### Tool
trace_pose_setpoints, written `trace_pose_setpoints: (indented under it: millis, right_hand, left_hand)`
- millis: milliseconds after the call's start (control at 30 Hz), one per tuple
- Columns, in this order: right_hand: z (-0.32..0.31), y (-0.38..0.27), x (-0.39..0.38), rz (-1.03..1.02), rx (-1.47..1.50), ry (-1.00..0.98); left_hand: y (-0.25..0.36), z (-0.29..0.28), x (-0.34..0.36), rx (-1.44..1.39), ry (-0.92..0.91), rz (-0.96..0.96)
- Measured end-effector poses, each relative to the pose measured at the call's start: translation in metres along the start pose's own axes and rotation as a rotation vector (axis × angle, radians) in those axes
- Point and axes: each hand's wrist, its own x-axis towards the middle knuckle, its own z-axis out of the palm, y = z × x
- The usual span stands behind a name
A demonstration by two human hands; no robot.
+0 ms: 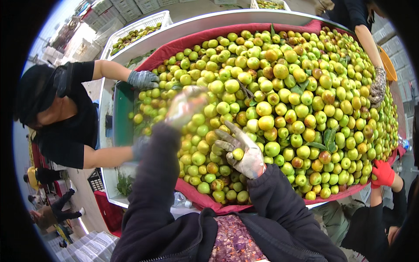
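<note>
just inside the near edge of a red-padded table (201, 201), the loosely spread, gloved right hand (245, 153) holds a small green fruit (238, 153) among its fingers; the blurred left hand (185, 105), its grip impossible to tell, hovers over heaped fruit (298, 127) farther left.

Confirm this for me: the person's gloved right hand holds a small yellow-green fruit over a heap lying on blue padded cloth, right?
Not quite: the padded cloth is red, as the head view shows. The gloved right hand does hold a small yellow-green fruit over the heap.
</note>
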Motion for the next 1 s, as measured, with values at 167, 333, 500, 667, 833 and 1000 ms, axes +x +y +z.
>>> trace_pose_setpoints:
  millis: [167, 333, 500, 667, 833, 1000]
  right_hand:
    - [0.001, -0.008, -0.003, 0.175, 0.264, -0.056]
    - [0.000, -0.010, -0.007, 0.211, 0.358, 0.030]
    - [-0.002, -0.010, -0.006, 0.131, 0.249, -0.026]
    - [0.002, -0.006, -0.006, 0.030, 0.102, 0.045]
    - [0.006, -0.011, -0.009, -0.033, 0.022, 0.085]
    - [0.004, -0.017, -0.008, 0.017, 0.114, 0.154]
  left_hand:
    - [-0.018, 0.026, 0.006, 0.178, -0.113, 0.210]
    - [-0.063, -0.006, 0.006, 1.305, 0.152, 0.212]
    - [-0.078, -0.053, 0.050, 1.326, 0.443, 0.415]
    - [-0.076, -0.046, 0.134, 1.396, -0.003, 0.037]
    - [-0.045, -0.055, 0.149, 1.113, 0.137, 0.043]
    - [-0.018, -0.006, 0.241, 1.199, 0.086, 0.160]
